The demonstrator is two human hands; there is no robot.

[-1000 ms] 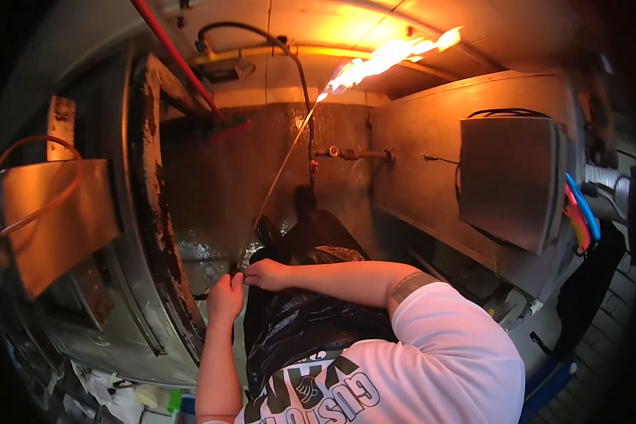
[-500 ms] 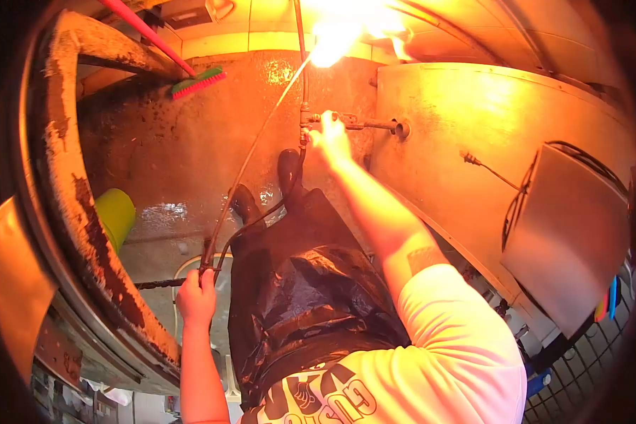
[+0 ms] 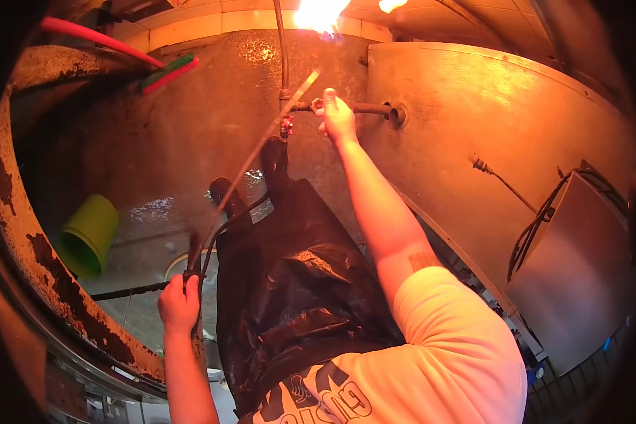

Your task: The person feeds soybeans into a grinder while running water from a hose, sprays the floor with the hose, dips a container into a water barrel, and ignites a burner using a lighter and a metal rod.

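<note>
My left hand (image 3: 179,305), low on the left, is closed around the handle end of a long thin metal torch wand (image 3: 247,164). The wand slants up to the right, and a bright flame (image 3: 321,13) burns beyond its tip. A dark hose (image 3: 242,216) runs from near this hand past the boots. My right hand (image 3: 338,117) is closed at the valve on a horizontal pipe (image 3: 372,109), its thumb up; the fingers hide most of the valve. A small red-handled valve (image 3: 287,126) sits just left, on the upright pipe (image 3: 281,49).
A large curved metal drum wall (image 3: 473,106) stands right, with a plug on a cord (image 3: 480,164) and a metal box (image 3: 579,275). A green bucket (image 3: 90,237) and a red-handled brush (image 3: 169,75) are left on the wet floor, inside a rusty curved rim (image 3: 56,283).
The flame looks smaller and now stands apart from the wand's tip. My right hand has shifted along the horizontal pipe onto its valve. The view has turned slightly.
</note>
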